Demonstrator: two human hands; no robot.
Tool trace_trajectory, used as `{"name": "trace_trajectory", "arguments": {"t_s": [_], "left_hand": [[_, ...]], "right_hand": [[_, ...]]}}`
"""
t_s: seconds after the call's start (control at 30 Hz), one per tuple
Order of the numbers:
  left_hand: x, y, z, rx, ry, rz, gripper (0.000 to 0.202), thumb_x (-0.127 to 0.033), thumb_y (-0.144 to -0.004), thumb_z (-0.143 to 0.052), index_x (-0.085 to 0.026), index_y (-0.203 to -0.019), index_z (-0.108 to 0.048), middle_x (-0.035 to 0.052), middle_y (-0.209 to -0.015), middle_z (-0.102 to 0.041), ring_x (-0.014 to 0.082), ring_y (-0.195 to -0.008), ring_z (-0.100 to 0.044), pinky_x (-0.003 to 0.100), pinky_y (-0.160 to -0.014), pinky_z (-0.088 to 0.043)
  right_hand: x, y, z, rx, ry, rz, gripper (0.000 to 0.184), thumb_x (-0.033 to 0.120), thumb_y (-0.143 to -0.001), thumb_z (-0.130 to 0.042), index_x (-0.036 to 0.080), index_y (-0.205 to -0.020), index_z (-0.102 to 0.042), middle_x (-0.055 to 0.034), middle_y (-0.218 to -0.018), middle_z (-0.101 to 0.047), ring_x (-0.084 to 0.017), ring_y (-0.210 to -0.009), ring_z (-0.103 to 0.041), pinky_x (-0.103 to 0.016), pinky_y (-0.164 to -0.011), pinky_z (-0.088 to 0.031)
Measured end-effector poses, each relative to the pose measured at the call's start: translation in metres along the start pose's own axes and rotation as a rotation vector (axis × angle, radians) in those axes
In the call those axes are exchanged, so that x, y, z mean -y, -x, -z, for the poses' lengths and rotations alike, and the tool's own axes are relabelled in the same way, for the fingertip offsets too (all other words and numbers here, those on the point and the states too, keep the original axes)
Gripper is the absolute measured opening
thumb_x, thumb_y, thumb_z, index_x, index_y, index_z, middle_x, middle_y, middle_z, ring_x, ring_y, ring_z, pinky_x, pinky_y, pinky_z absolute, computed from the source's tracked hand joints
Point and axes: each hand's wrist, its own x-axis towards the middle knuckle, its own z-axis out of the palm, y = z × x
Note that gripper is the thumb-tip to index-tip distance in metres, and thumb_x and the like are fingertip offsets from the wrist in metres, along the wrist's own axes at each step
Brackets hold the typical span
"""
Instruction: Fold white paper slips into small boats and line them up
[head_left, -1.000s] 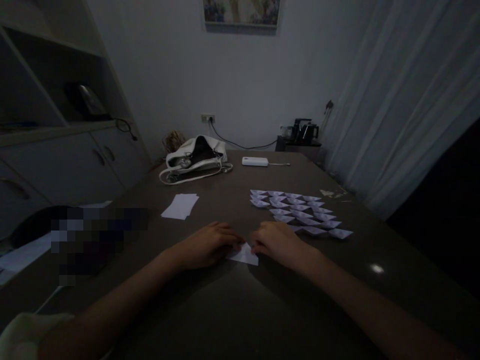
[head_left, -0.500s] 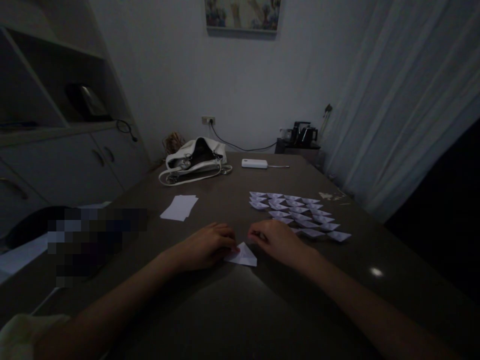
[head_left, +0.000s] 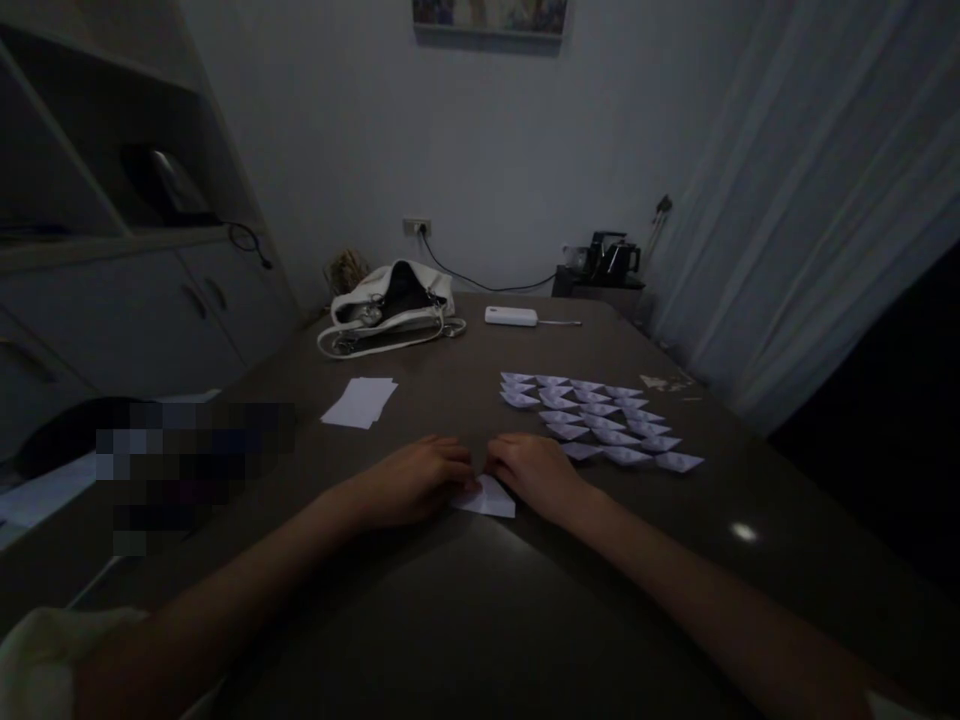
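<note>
Folded paper [head_left: 491, 498], white, lies on the bench [head_left: 450, 630] directly in front of the person, partly covered by the hands; its lower right part shows.

Left hand [head_left: 416, 482]: fingers drawn in, closed on the paper's left part. Right hand [head_left: 538, 472]: fingers curled narrow at the paper's upper right edge. Cannot tell whether they pinch it or only touch it.

Change: half a second ago the right hand stood slightly apart from the paper, its peak exposed. Now it has come in beside the left, fingers almost meeting over that peak. Left hold unchanged. Judgement: work has passed from a one-handed hold to both hands on the fold, probably to shape or crease it; result hidden by the fingers.

Surroundings: finished paper boats [head_left: 628, 457] in rows just beyond the right hand; flat paper sheets [head_left: 360, 403] beyond the left hand, untouched.
</note>
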Motion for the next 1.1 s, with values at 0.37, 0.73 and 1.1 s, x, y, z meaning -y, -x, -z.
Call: {"name": "trace_trajectory", "arguments": {"t_s": [0.37,0.73,1.1], "left_hand": [[0.001,0.001,-0.004,-0.013,0.004,0.046,0.02,-0.012,-0.087,-0.048,-0.018,-0.103,-0.059,0.0061,-0.095,-0.06,0.02,-0.088,-0.056,0.031,-0.078,-0.043],[0.001,0.001,-0.002,0.045,-0.077,-0.028,0.036,-0.005,-0.087,-0.046,-0.023,-0.114,-0.061,0.0053,-0.096,-0.061,0.0192,-0.089,-0.056,0.03,-0.079,-0.041],[0.0,0.003,0.0,0.036,-0.013,-0.02,0.027,-0.017,-0.091,-0.049,-0.022,-0.114,-0.062,0.0052,-0.097,-0.061,0.0189,-0.091,-0.057,0.03,-0.08,-0.042]], "right_hand": [[-0.003,0.003,-0.004,-0.006,0.009,0.021,0.008,0.015,-0.086,-0.054,0.016,-0.084,-0.062,-0.0033,-0.085,-0.066,-0.014,-0.074,-0.06,-0.024,-0.057,-0.031],[-0.003,0.011,0.022,0.137,0.038,0.087,0.006,0.02,-0.086,-0.06,0.017,-0.082,-0.064,-0.0031,-0.087,-0.067,-0.016,-0.079,-0.061,-0.024,-0.058,-0.031],[-0.008,0.021,0.037,0.271,-0.06,0.139,0.005,0.014,-0.08,-0.063,0.019,-0.08,-0.066,-0.0012,-0.082,-0.067,-0.016,-0.076,-0.061,-0.024,-0.062,-0.035]]}}
